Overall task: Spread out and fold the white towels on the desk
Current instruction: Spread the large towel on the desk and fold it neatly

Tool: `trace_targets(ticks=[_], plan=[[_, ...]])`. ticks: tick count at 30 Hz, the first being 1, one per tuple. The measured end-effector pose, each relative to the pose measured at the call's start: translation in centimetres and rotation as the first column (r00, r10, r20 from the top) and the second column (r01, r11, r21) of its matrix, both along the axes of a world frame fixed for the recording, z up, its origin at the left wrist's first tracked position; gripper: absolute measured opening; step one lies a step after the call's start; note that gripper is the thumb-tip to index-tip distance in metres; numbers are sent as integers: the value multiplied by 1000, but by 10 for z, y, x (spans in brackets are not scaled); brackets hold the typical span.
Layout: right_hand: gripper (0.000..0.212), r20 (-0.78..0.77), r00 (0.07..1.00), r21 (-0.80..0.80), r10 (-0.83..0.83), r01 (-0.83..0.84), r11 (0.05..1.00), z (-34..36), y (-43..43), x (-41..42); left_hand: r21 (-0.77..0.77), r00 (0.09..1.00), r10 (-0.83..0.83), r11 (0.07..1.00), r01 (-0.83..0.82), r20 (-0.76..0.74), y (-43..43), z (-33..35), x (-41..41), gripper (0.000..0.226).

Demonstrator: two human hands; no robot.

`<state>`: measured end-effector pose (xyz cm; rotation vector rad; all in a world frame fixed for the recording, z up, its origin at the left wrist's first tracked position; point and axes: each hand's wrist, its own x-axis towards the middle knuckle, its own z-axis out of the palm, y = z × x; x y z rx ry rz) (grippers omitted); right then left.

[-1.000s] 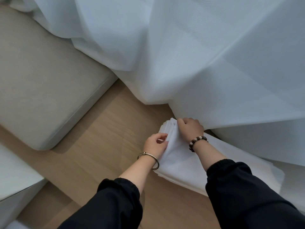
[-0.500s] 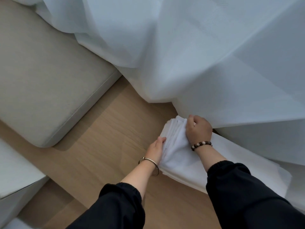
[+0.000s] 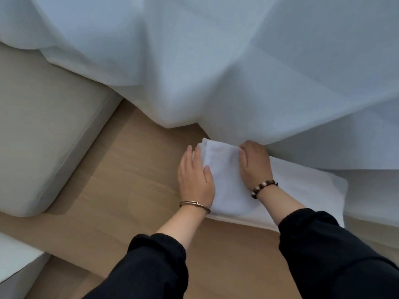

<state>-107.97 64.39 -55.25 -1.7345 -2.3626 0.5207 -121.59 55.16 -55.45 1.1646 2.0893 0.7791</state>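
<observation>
A stack of folded white towels lies on the wooden floor, half under a hanging curtain. My left hand rests flat against the stack's left edge, fingers together and thumb on the top towel. My right hand presses down on the top of the stack near its far end, fingers curled at the fold. The stack's right part runs under my right sleeve. No desk is in view.
A sheer white curtain hangs over the far and right side and touches the towels. A beige sofa cushion stands at the left. A white piece of furniture shows at the bottom left corner.
My left hand has gone from pinching the towels' edge to lying flat along the stack's left side. My right hand slid slightly right on top. The towels' fanned edges are now pressed together.
</observation>
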Motion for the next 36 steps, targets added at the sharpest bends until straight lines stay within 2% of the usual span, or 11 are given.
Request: trace_targets(ticks=[1,3,6,11,17,22,24,27,30,33,36], plan=[[43,61,998,-15,-30,31,999,1,-7,17,21,982,-105,994,110,-160,1,4,6,64],[49,257,964,-74,-63,85,994,0,-23,48,2,833,-334,928,373,-440,4,9,21,75],[57,367,928,-94,-57,98,991,-6,-40,77,-140,621,-592,772,620,-513,11,-2,49,71],[63,418,891,-139,176,-129,982,-23,-34,130,-331,561,-641,760,560,-523,25,-40,60,65],[60,485,840,-63,-244,312,948,-28,-11,197,-331,548,-593,797,505,-591,25,-44,68,65],[59,396,908,-144,135,-83,986,-25,-52,194,-319,590,-590,802,505,-551,19,-35,98,66],[57,402,915,-180,-26,107,978,-28,-59,213,-308,528,-629,760,573,-570,17,-39,104,64],[58,369,858,-226,-357,456,861,-28,-57,232,-306,497,-650,734,607,-574,24,-43,91,64],[60,88,832,-395,-549,535,747,-21,-55,238,-346,449,-680,705,619,-580,24,-43,83,62],[68,-195,670,-460,-717,583,670,-10,-65,240,-334,537,-653,747,575,-534,23,-31,96,61],[71,-271,286,-487,-919,783,387,-2,-91,231,51,768,-511,819,571,-386,1,-9,120,39]])
